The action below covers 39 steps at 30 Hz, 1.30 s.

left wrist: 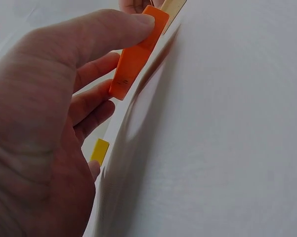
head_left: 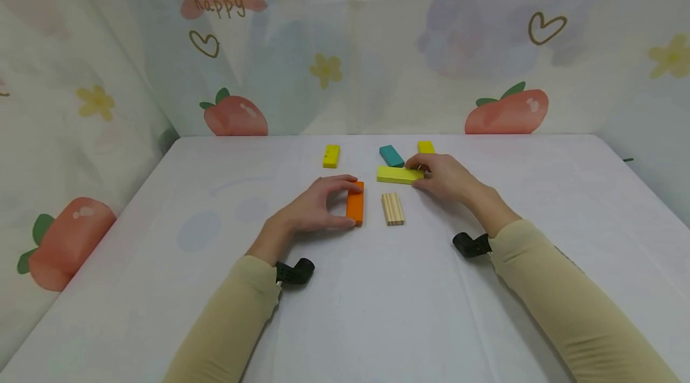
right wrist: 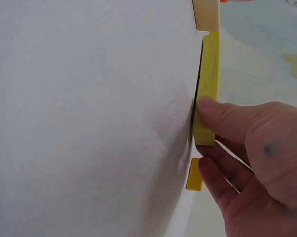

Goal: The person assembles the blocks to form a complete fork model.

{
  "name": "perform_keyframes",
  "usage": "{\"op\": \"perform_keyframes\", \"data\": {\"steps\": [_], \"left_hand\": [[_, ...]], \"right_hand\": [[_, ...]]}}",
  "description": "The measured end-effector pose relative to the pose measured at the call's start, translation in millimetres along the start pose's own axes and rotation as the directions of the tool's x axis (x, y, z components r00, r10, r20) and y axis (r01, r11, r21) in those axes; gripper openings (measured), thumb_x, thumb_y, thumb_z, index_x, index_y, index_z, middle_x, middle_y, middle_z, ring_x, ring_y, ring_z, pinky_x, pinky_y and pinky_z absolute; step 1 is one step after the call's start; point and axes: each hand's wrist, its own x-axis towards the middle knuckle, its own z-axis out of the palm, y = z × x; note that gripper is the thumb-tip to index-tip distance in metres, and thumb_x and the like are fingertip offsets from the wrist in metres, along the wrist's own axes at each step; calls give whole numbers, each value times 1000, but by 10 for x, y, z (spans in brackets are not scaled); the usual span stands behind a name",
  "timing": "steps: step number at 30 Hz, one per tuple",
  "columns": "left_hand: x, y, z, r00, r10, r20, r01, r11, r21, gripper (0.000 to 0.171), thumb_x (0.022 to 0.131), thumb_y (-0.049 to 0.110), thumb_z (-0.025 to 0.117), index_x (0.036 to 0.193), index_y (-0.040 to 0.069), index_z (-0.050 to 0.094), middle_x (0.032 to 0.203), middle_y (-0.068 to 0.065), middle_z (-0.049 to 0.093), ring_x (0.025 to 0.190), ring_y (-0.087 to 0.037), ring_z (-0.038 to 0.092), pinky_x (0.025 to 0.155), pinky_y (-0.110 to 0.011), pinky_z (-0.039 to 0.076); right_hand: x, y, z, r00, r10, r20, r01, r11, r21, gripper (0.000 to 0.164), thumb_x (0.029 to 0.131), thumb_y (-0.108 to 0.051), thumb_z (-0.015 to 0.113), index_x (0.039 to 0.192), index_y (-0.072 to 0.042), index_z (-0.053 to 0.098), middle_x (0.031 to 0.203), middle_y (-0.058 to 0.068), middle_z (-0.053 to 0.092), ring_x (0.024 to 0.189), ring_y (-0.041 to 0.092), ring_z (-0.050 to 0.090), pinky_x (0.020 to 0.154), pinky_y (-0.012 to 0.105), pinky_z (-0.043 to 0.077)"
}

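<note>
My left hand (head_left: 319, 206) grips an orange block (head_left: 355, 206) by its two short ends, thumb at the near end and fingers at the far end. In the left wrist view the thumb lies on the orange block (left wrist: 137, 54). With thumb and fingers my right hand (head_left: 444, 178) pinches the right end of a long yellow block (head_left: 398, 175), which lies crosswise. The right wrist view shows the thumb against the side of this yellow block (right wrist: 208, 79). Between the hands, nearer the front, lies a plain wooden block (head_left: 393, 209) with lengthwise stripes.
Behind the hands lie a yellow block (head_left: 331, 156) at left, a teal block (head_left: 391, 156), and another yellow block (head_left: 426, 147) partly hidden by the right hand. A white cloth covers the table (head_left: 356, 311). A patterned curtain (head_left: 372, 41) hangs along its back edge.
</note>
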Motion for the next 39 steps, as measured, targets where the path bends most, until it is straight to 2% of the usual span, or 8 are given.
{"op": "perform_keyframes", "data": {"steps": [11, 21, 39], "left_hand": [[48, 50, 39, 1000, 15, 8, -15, 1000, 0, 57, 86, 30, 81, 139, 21, 62, 158, 3, 44, 149, -22, 31, 124, -47, 23], [78, 103, 83, 1000, 28, 12, -28, 1000, -10, 56, 86, 29, 80, 139, 21, 62, 157, 2, 45, 149, -22, 31, 124, -47, 24], [114, 149, 129, 1000, 29, 8, -29, 1000, -1, 58, 85, 28, 81, 139, 19, 61, 154, 2, 49, 150, -22, 31, 124, -44, 23]], "right_hand": [[12, -48, -8, 1000, -3, -1, 3, 1000, 26, 39, 98, -9, 68, 136, -5, 60, 132, 18, 61, 123, 37, 53, 111, 55, 40], [34, -82, -4, 999, -36, -16, 37, 999, 34, 37, 97, -10, 69, 133, -6, 62, 132, 18, 61, 122, 38, 54, 111, 56, 40], [160, -228, 85, 996, -84, -1, 84, 994, 64, 38, 98, -8, 67, 135, -4, 62, 138, 17, 61, 132, 37, 51, 116, 56, 36]]}}
